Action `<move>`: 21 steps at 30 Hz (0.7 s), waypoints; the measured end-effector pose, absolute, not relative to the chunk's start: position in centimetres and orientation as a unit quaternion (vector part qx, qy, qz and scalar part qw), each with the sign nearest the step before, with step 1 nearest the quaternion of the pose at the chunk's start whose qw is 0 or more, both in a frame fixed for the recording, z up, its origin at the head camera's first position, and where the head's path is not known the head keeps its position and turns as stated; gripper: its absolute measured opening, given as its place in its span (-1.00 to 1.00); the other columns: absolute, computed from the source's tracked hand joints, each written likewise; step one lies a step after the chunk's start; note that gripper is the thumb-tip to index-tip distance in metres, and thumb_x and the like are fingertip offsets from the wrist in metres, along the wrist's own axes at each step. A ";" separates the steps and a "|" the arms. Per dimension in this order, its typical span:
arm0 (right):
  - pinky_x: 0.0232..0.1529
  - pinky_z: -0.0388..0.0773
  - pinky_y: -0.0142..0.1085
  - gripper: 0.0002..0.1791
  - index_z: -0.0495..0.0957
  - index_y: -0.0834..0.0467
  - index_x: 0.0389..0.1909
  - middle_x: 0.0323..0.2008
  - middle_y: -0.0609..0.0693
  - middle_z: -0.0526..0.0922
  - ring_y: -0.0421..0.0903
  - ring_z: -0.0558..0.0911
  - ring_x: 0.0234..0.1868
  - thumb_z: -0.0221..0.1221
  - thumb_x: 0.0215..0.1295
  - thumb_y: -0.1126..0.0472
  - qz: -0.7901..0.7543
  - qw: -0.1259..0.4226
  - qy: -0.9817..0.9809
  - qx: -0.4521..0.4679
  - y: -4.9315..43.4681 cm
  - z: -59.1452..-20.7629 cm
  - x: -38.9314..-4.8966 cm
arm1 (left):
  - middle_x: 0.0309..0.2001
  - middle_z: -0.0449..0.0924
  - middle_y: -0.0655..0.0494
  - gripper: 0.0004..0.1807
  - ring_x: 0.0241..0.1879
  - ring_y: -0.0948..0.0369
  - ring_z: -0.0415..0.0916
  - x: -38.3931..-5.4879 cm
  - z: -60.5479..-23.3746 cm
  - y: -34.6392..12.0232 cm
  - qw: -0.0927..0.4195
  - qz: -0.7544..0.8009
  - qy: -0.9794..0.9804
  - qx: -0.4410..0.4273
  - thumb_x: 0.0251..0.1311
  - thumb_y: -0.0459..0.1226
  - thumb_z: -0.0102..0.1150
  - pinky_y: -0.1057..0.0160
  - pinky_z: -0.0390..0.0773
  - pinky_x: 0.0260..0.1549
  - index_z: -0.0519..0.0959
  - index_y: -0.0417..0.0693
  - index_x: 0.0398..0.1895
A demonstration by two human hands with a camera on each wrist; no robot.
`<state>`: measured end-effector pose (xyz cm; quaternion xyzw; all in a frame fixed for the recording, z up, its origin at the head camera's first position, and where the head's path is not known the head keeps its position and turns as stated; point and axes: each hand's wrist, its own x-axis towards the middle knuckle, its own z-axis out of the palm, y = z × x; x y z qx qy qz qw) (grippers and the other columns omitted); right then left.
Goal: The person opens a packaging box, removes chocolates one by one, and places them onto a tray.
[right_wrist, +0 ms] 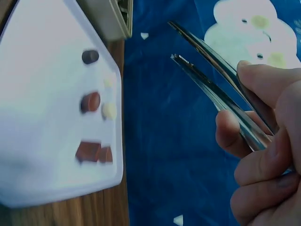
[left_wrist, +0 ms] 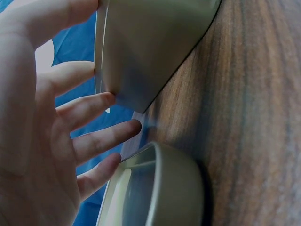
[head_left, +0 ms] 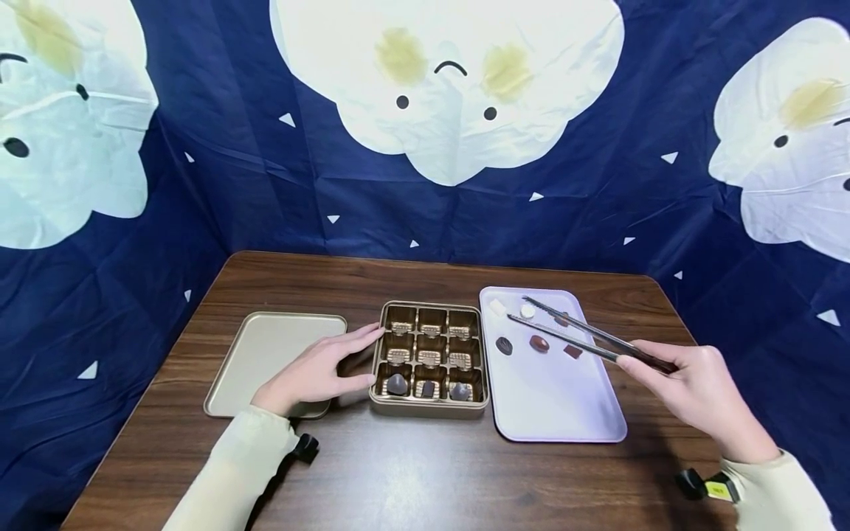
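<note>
In the head view my left hand [head_left: 312,372] touches the left rim of a gold tin box [head_left: 425,409], its fingers mostly straight along the edge. The box has a gold divided insert, and dark chocolates [head_left: 397,383] sit in its front row of compartments. With my right hand [head_left: 690,383] I grip long metal tweezers [head_left: 611,339], thumb on one arm and fingers on the other. Their tips are spread apart over a white tray [head_left: 551,413], with nothing between them. On the tray lie a ridged dark chocolate [head_left: 504,346], a brown oval chocolate [head_left: 539,344], a brown square chocolate [head_left: 572,352] and white pieces [head_left: 527,310].
A shallow gold lid [head_left: 259,354] lies to the left of the box, partly behind my left hand. The tray stands close along the box's right side. Dark blue cloth [head_left: 372,199] with white clouds hangs behind the wooden table [head_left: 372,472].
</note>
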<state>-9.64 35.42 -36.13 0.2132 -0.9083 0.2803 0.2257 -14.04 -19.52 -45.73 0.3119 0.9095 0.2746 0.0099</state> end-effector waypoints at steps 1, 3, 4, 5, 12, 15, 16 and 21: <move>-0.75 0.20 -0.55 -0.72 0.85 0.13 -0.22 -0.65 -0.30 0.62 -0.51 0.31 -0.74 0.58 -0.01 0.38 0.286 0.220 -0.906 0.224 34.9 -36.1 -9.7 | 0.63 0.20 0.00 -0.10 0.52 -0.04 0.28 -14.0 -45.8 -19.5 0.010 0.275 0.910 0.312 0.34 0.22 0.28 -0.25 0.32 0.43 0.26 0.11 0.65; -0.74 0.22 -0.57 -0.72 0.84 0.13 -0.22 -0.62 -0.30 0.64 -0.52 0.32 -0.72 0.56 0.01 0.41 0.294 0.208 -0.899 0.249 33.9 -36.0 -10.0 | 0.63 0.20 -0.01 -0.09 0.52 -0.04 0.28 -14.0 -45.8 -19.5 0.010 0.276 0.910 0.311 0.34 0.23 0.27 -0.24 0.32 0.43 0.26 0.12 0.65; -0.74 0.22 -0.58 -0.72 0.84 0.12 -0.22 -0.60 -0.30 0.65 -0.52 0.32 -0.72 0.56 0.01 0.41 0.294 0.203 -0.896 0.263 33.4 -36.0 -10.2 | 0.63 0.20 -0.01 -0.09 0.52 -0.04 0.28 -14.0 -45.8 -19.5 0.010 0.276 0.910 0.311 0.34 0.23 0.27 -0.24 0.32 0.44 0.26 0.12 0.65; -0.73 0.22 -0.59 -0.72 0.84 0.11 -0.22 -0.59 -0.31 0.65 -0.52 0.32 -0.71 0.56 0.01 0.42 0.297 0.197 -0.893 0.275 32.8 -36.0 -10.4 | 0.63 0.20 -0.01 -0.09 0.52 -0.04 0.28 -14.0 -45.8 -19.5 0.009 0.277 0.909 0.311 0.34 0.22 0.28 -0.23 0.33 0.43 0.26 0.12 0.65; -0.71 0.23 -0.61 -0.76 0.80 0.03 -0.27 -0.58 -0.38 0.54 -0.53 0.32 -0.67 0.54 0.08 0.38 0.297 0.157 -0.873 0.353 29.5 -35.9 -11.4 | 0.63 0.20 -0.01 -0.10 0.53 -0.04 0.28 -14.1 -45.9 -19.5 0.011 0.275 0.909 0.313 0.34 0.19 0.29 -0.22 0.33 0.44 0.25 0.10 0.65; -0.69 0.26 -0.62 -0.77 0.79 -0.01 -0.26 -0.56 -0.39 0.54 -0.54 0.34 -0.64 0.52 0.12 0.35 0.298 0.135 -0.863 0.384 28.1 -35.9 -11.7 | 0.63 0.19 -0.01 -0.09 0.53 -0.04 0.27 -14.1 -45.9 -19.5 0.012 0.276 0.909 0.314 0.34 0.20 0.29 -0.24 0.32 0.44 0.25 0.09 0.65; -0.68 0.27 -0.62 -0.77 0.79 -0.01 -0.25 -0.54 -0.39 0.55 -0.55 0.34 -0.64 0.52 0.13 0.34 0.300 0.129 -0.860 0.393 27.7 -35.8 -11.7 | 0.63 0.19 -0.01 -0.09 0.53 -0.04 0.27 -14.1 -45.9 -19.5 0.012 0.275 0.909 0.313 0.34 0.20 0.28 -0.24 0.32 0.44 0.25 0.10 0.65; -0.67 0.22 -0.65 -0.83 0.74 -0.08 -0.29 -0.58 -0.41 0.47 -0.56 0.30 -0.63 0.50 0.21 0.25 0.288 0.108 -0.848 0.431 25.6 -35.8 -12.0 | 0.63 0.20 -0.02 -0.10 0.52 -0.04 0.28 -14.0 -45.8 -19.5 0.010 0.277 0.909 0.311 0.34 0.20 0.29 -0.27 0.30 0.43 0.25 0.11 0.65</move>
